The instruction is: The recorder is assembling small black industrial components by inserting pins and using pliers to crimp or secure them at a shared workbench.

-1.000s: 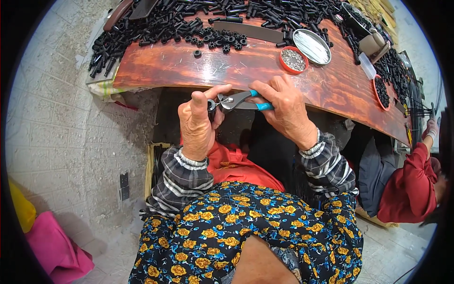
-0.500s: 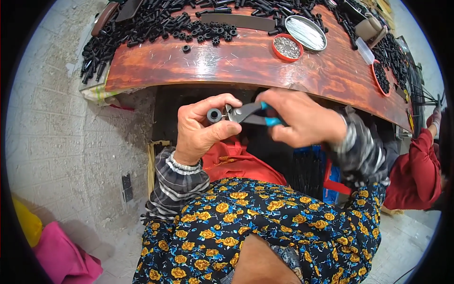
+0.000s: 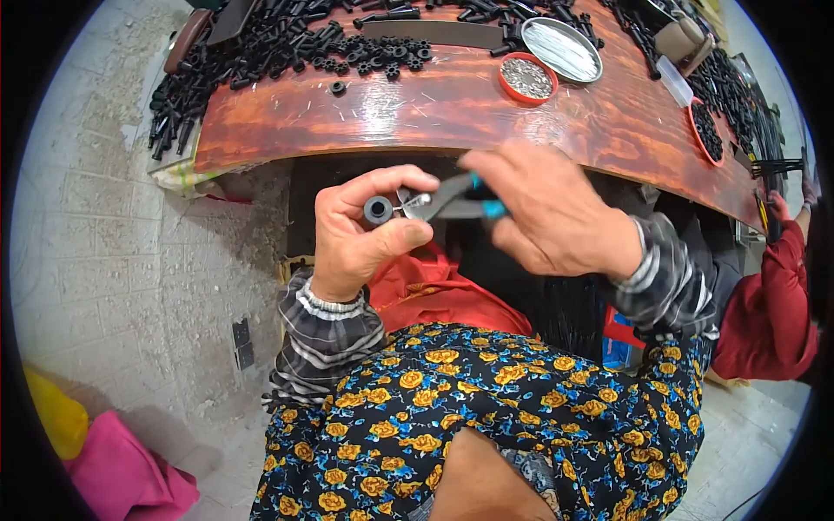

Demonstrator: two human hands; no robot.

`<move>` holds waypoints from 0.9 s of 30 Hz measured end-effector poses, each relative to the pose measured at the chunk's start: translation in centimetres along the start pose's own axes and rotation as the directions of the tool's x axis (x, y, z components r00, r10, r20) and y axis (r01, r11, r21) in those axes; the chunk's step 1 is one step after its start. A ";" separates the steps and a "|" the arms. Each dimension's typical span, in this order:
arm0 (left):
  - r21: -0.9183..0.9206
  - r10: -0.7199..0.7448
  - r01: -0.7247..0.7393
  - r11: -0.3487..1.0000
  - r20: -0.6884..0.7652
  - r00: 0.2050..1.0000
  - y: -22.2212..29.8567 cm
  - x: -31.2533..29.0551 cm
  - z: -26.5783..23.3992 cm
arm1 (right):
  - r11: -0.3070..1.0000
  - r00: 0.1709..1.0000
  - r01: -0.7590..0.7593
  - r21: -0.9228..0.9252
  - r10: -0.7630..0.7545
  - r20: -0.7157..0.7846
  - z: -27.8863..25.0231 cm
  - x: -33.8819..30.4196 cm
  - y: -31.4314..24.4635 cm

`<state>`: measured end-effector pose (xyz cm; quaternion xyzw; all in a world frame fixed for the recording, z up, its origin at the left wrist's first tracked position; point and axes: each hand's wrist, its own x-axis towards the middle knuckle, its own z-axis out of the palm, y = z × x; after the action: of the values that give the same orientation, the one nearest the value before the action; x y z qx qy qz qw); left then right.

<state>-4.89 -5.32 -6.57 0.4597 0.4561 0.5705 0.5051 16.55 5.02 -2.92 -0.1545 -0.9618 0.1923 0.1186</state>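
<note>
My left hand [image 3: 347, 243] is closed around a black round plastic part [image 3: 378, 209] whose hollow end faces up, pinched between fingers and thumb. A thin metal pin seems to stick out of its side toward the jaws of a pair of pliers [image 3: 445, 201]. My right hand [image 3: 560, 213], somewhat blurred, is wrapped around the pliers' black and teal handles. The metal jaws lie between my left thumb and forefinger, close beside the black part. Whether they bite on the pin is too small to tell.
On the reddish wooden table [image 3: 287, 122] lie heaps of black plastic parts [image 3: 261, 56], a red-rimmed dish of small metal pieces [image 3: 527, 78] and a round tray of thin pins [image 3: 560, 52]. A red dish of black rings [image 3: 705, 135] stands right. Someone in a red sleeve [image 3: 782, 295] works at far right.
Both hands, with the black part and the pliers, have shifted slightly left. The pliers' handles look closer together. The neighbour's arm at the far right has moved a little.
</note>
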 end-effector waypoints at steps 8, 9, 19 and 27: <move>-0.101 0.106 -0.091 0.991 0.150 0.983 0.1 0.4 0.2 | 0.357 0.635 -0.691 0.628 -0.115 0.764 0.0 0.6 2.0; -0.045 0.165 -0.161 0.986 0.121 0.979 0.1 0.4 0.4 | 0.457 0.652 -0.659 0.597 -0.050 0.757 -0.6 0.7 1.7; -0.152 0.045 -0.020 0.988 0.167 0.985 0.6 1.3 0.1 | 0.411 0.664 -0.664 0.625 -0.062 0.745 -1.0 0.2 2.6; 0.078 0.092 -0.097 0.992 0.067 0.994 0.7 1.4 0.8 | 0.908 0.925 -0.186 0.376 0.033 0.378 -0.9 -0.3 2.4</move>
<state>-4.31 -3.90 -5.68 0.5186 0.4403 0.5601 0.4728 17.65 7.30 -3.11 -0.1431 -0.8956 0.4189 -0.0432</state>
